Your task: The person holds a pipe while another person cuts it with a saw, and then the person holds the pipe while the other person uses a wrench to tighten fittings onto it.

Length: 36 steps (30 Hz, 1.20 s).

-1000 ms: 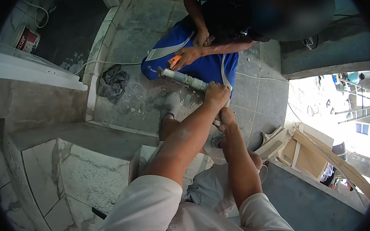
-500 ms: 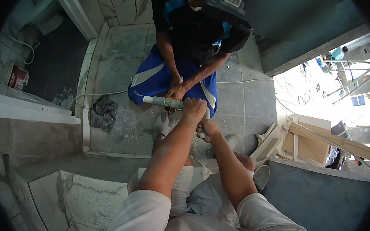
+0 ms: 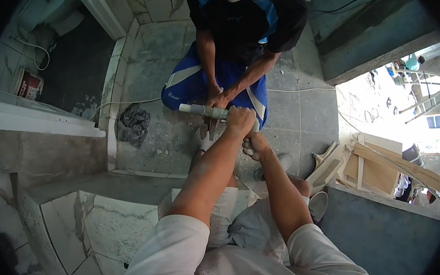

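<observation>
Grey-white pipe (image 3: 191,108) held above floor (image 3: 284,113), in from its left edge: left hand (image 3: 242,120) clamped round it, right hand (image 3: 257,145) seemingly closed on lower end. Step looks like steadying; calls for firm grip.

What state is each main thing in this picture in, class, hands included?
Whitish-and-grey tubular pipe: held, its white end free
Left hand: closed around the pipe
Right hand: closed on the pipe beside the left
Dark grey plastic bag: crumpled on the floor
Thin pale cable: stretched out, uncoiled
Long light-brown wooden board: slanting across other boards
</observation>
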Each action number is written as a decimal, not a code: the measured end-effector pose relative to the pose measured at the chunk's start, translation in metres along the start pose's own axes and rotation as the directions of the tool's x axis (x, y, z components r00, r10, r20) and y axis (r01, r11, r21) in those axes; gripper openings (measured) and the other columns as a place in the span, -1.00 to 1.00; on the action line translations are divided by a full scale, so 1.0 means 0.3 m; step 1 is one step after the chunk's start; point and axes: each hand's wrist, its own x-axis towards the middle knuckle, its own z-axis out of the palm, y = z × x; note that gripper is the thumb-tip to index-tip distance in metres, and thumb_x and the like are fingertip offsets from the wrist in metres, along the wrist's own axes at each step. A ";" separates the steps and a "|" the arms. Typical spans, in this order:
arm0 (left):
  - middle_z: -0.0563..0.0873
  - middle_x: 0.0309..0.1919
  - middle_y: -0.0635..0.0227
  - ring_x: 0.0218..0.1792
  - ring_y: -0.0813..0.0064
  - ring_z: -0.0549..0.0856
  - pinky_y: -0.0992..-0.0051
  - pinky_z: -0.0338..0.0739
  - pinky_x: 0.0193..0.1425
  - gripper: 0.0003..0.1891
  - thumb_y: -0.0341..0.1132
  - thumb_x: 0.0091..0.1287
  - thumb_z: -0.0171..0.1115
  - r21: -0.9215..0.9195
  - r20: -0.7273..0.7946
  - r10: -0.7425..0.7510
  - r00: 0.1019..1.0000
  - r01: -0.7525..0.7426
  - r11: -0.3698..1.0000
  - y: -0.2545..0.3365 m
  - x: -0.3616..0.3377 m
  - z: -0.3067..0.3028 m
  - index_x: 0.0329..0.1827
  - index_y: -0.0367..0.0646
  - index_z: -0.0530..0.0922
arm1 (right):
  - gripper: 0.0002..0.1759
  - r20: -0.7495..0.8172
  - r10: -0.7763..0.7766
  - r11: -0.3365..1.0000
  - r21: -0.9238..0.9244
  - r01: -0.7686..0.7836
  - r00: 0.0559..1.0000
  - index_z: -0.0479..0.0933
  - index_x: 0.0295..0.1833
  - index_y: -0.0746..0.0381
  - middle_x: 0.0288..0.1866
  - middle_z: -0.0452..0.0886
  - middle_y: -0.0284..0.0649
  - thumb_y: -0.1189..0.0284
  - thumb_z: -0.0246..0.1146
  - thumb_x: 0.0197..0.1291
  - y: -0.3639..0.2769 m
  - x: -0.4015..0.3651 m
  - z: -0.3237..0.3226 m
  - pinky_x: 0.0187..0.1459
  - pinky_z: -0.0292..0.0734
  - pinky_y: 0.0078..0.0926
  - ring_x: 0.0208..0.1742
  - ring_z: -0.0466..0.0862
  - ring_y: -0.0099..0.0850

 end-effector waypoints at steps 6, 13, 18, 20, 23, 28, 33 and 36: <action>0.75 -0.38 0.27 -0.26 0.27 0.75 0.27 0.55 -0.15 -0.85 -0.35 0.19 0.09 0.002 0.001 0.019 1.000 -0.019 1.000 0.001 -0.005 -0.010 -0.35 -0.03 0.65 | -0.90 0.014 0.012 1.000 0.015 -0.012 1.000 0.40 -0.44 0.18 -0.64 0.35 -0.40 0.46 0.14 0.11 0.017 0.023 -0.027 -0.68 0.31 -0.57 -0.70 0.35 -0.55; 0.74 -0.36 0.24 -0.24 0.24 0.74 0.28 0.61 -0.16 -0.84 -0.36 0.20 0.08 -0.011 0.024 0.025 0.999 -0.025 1.000 0.000 0.002 -0.014 -0.32 -0.07 0.66 | -0.92 0.002 0.009 1.000 -0.001 -0.009 1.000 0.44 -0.39 0.24 -0.62 0.37 -0.38 0.47 0.14 0.10 0.012 0.024 -0.029 -0.67 0.33 -0.54 -0.68 0.38 -0.53; 0.74 -0.33 0.22 -0.23 0.22 0.74 0.27 0.61 -0.15 -0.82 -0.37 0.22 0.06 -0.034 0.064 -0.006 0.998 0.009 0.999 -0.002 0.005 -0.013 -0.28 -0.08 0.66 | -0.91 -0.001 0.015 1.000 0.006 -0.014 1.000 0.38 -0.42 0.18 -0.63 0.34 -0.41 0.47 0.12 0.11 0.008 0.018 -0.015 -0.66 0.32 -0.55 -0.69 0.34 -0.55; 0.74 -0.33 0.22 -0.23 0.22 0.74 0.27 0.61 -0.15 -0.82 -0.37 0.22 0.05 -0.032 0.069 -0.003 0.998 0.005 0.999 -0.005 0.011 -0.014 -0.27 -0.08 0.65 | -0.94 -0.004 0.011 1.000 0.012 -0.011 1.000 0.41 -0.39 0.21 -0.62 0.34 -0.41 0.48 0.13 0.11 0.005 0.021 -0.013 -0.66 0.33 -0.53 -0.68 0.36 -0.56; 0.74 -0.32 0.22 -0.22 0.22 0.74 0.27 0.61 -0.16 -0.81 -0.36 0.23 0.05 -0.026 0.103 0.013 0.995 -0.010 1.000 -0.010 0.017 -0.004 -0.26 -0.09 0.65 | -0.90 0.000 0.019 1.000 -0.006 -0.019 1.000 0.35 -0.43 0.15 -0.63 0.33 -0.41 0.46 0.11 0.12 0.000 0.020 -0.010 -0.67 0.32 -0.58 -0.69 0.35 -0.56; 0.74 -0.30 0.26 -0.18 0.24 0.73 0.29 0.59 -0.10 -0.81 -0.37 0.23 0.05 -0.042 0.139 -0.014 0.990 0.020 0.999 -0.014 0.015 -0.001 -0.24 -0.06 0.65 | -0.93 -0.030 0.002 0.999 -0.044 -0.003 1.000 0.38 -0.39 0.15 -0.62 0.34 -0.44 0.47 0.09 0.15 0.008 0.027 -0.004 -0.68 0.36 -0.57 -0.68 0.37 -0.59; 0.70 -0.30 0.11 -0.14 0.22 0.70 0.33 0.51 0.05 -0.83 -0.39 0.18 0.11 -0.053 -0.104 -0.048 0.993 0.043 0.998 0.007 -0.052 -0.102 -0.21 -0.16 0.61 | -0.94 -0.025 -0.042 0.999 -0.017 0.042 0.999 0.42 -0.36 0.20 -0.62 0.38 -0.40 0.46 0.13 0.12 0.006 0.039 0.007 -0.68 0.36 -0.55 -0.69 0.38 -0.56; 0.68 -0.31 0.03 -0.18 0.22 0.70 0.36 0.51 0.02 -0.77 -0.39 0.05 0.24 -0.226 -0.135 -0.147 0.980 0.114 0.967 0.072 -0.251 -0.267 -0.22 -0.25 0.57 | -0.91 -0.015 -0.059 0.997 0.050 0.059 0.998 0.46 -0.36 0.24 -0.61 0.41 -0.36 0.45 0.17 0.11 0.015 0.089 -0.017 -0.66 0.36 -0.54 -0.67 0.41 -0.54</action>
